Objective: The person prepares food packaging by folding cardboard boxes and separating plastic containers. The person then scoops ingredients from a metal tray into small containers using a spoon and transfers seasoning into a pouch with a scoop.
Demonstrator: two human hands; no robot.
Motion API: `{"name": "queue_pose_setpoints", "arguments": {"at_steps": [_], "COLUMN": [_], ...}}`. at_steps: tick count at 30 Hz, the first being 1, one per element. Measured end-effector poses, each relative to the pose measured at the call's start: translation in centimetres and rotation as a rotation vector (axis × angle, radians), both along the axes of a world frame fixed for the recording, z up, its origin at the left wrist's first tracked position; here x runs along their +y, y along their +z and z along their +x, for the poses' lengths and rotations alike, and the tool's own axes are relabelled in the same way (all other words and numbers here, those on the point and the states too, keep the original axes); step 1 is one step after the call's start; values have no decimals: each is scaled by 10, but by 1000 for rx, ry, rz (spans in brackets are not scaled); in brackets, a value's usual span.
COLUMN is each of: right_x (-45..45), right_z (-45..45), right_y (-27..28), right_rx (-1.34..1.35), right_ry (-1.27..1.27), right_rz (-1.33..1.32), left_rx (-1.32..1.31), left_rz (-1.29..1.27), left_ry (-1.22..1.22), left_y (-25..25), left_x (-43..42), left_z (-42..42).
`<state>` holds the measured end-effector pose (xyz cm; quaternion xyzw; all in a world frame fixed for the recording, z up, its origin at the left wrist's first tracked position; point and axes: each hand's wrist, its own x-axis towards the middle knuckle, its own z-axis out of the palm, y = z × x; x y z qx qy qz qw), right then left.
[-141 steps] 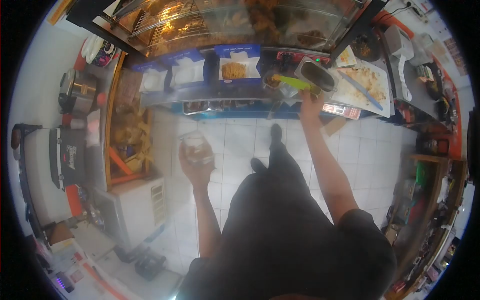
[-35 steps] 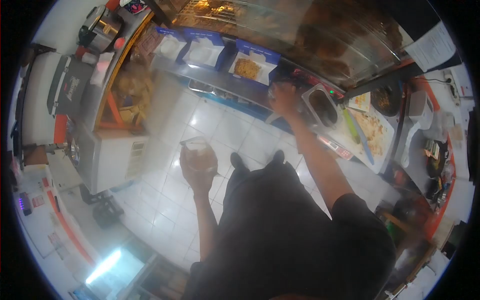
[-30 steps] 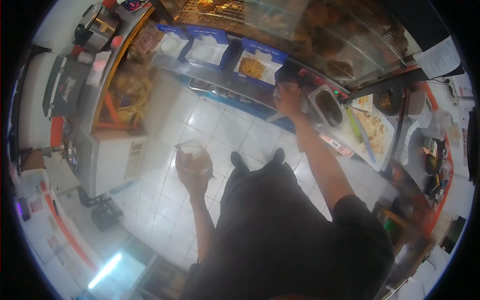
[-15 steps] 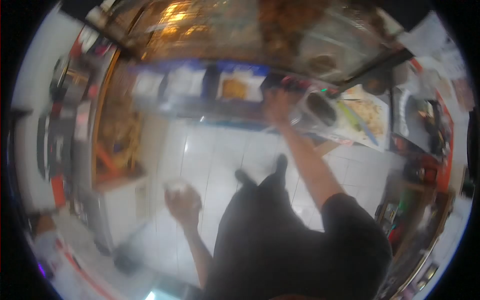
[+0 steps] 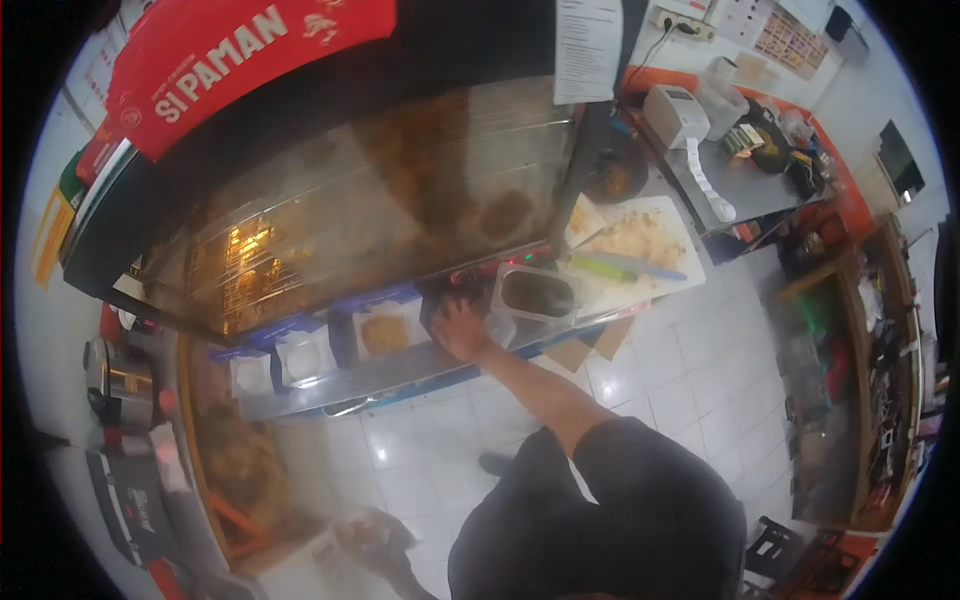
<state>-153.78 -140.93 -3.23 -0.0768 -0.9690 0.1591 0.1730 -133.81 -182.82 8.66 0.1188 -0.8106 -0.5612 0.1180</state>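
My right hand (image 5: 460, 330) reaches to the narrow metal counter (image 5: 420, 365), palm down with its fingers apart. It is between an open paper box (image 5: 345, 320) of golden-brown food (image 5: 384, 334) and a metal container (image 5: 505, 290) of dark contents. My left hand (image 5: 375, 540) hangs low at the left, above the floor. Its fingers look curled, with something pale or clear about them that I cannot make out through the blur. Two more open boxes, one in the middle (image 5: 303, 358) and one at the far left (image 5: 251, 374), stand along the counter with white insides.
A glass-fronted display case (image 5: 350, 200) with a lit rack stands behind the counter. To the right, a white cutting board (image 5: 690, 235) bears chopped bits and a blue-bladed knife (image 5: 655, 270) with a green handle. A label printer (image 5: 676, 115) sits on a side table (image 5: 750, 195).
My view has tilted up and turned, so more of the case and its red sign shows. My right hand stays at the counter beside the metal container; my left hand appears lower in view.
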Motion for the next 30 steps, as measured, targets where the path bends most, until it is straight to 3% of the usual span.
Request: {"name": "queue_pose_setpoints", "arguments": {"at_steps": [8, 9, 12, 15, 18, 20, 22, 24, 26, 28, 30], "right_x": [-3, -3, 0, 4, 20, 27, 21, 8, 9, 12, 7], "right_z": [2, 2, -5, -21, -39, -41, -28, 0, -1, -5, -4], "right_y": [4, 2, -9, -20, -58, -66, -47, 19, 5, -14, -25], "right_rx": [-72, -71, -115, -276, -345, -338, -327, -368, -372, -352, -206], "right_ry": [-2, 4, 19, 73, 157, 180, 162, 30, 40, 30, -139], "right_rz": [-18, -11, -65, -9, -10, -36, -51, -61, -74, -85, 15], "left_rx": [65, 137, 62, 145, 121, 25, 123, 72, 17, 212, 150], "left_rz": [-190, -235, -116, -39, 4, -2, -230, -138, -48, -302, -283], "left_ry": [39, 14, 52, 25, 83, 165, 116, 137, 159, 100, 105], "left_y": [9, 36, 54, 19, 34, 19, -15, 7, 10, -9, -38], "left_x": [-5, 17, 26, -2, 4, -13, -43, -31, -32, -48, -66], "left_z": [4, 9, 24, 43, 60, 69, 80, 83, 92, 94, 92]}}
